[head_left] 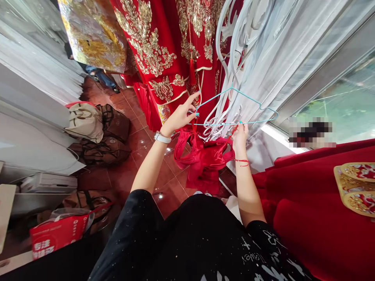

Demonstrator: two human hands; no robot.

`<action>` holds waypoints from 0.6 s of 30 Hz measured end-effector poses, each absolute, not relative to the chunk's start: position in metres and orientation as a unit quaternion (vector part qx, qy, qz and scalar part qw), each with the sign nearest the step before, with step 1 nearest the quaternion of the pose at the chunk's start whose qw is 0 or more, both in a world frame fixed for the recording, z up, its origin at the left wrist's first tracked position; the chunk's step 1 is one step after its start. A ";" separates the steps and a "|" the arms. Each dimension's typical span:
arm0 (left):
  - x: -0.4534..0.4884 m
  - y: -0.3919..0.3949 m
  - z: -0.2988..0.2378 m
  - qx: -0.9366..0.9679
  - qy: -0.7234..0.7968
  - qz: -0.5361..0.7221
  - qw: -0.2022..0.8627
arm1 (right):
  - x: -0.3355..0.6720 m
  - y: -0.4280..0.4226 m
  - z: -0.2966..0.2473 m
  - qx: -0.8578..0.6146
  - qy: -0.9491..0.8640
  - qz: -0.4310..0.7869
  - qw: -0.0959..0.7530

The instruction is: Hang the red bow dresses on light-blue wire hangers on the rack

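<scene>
The red satin garment with straps [205, 158] hangs between the hands, on their near side. The left hand [182, 116], index finger raised, meets the left end of a light-blue wire hanger [231, 88]; whether it grips, I cannot tell. The right hand [240, 136] pinches the bar, which runs left to right. Beyond, a white curled metal rack [232, 52] crowds the far side; gold-beaded red gowns [155, 50] hang far left.
</scene>
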State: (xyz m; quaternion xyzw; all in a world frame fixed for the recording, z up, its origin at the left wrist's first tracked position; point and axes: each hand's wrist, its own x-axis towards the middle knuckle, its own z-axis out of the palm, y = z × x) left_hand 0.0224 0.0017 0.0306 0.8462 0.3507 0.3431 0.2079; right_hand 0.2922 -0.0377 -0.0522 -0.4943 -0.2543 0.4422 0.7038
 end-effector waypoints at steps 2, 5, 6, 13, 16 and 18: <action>0.026 0.001 0.028 0.852 0.366 0.320 0.195 | 0.297 -0.039 -0.052 -0.498 -0.267 0.434 0.702; 0.030 -0.001 0.023 0.850 0.394 0.307 0.169 | 0.310 -0.046 -0.051 -0.493 -0.285 0.443 0.692; 0.030 -0.001 0.021 0.847 0.402 0.307 0.161 | 0.316 -0.050 -0.051 -0.489 -0.280 0.444 0.697; 0.015 0.010 0.027 0.857 0.387 0.300 0.163 | 0.381 -0.100 -0.039 -0.475 -0.340 0.420 0.694; 0.008 0.011 0.031 0.867 0.371 0.282 0.177 | 0.404 -0.129 -0.026 -0.516 -0.371 0.368 0.679; 0.005 0.009 0.034 0.868 0.372 0.276 0.180 | 0.416 -0.142 -0.019 -0.526 -0.382 0.302 0.697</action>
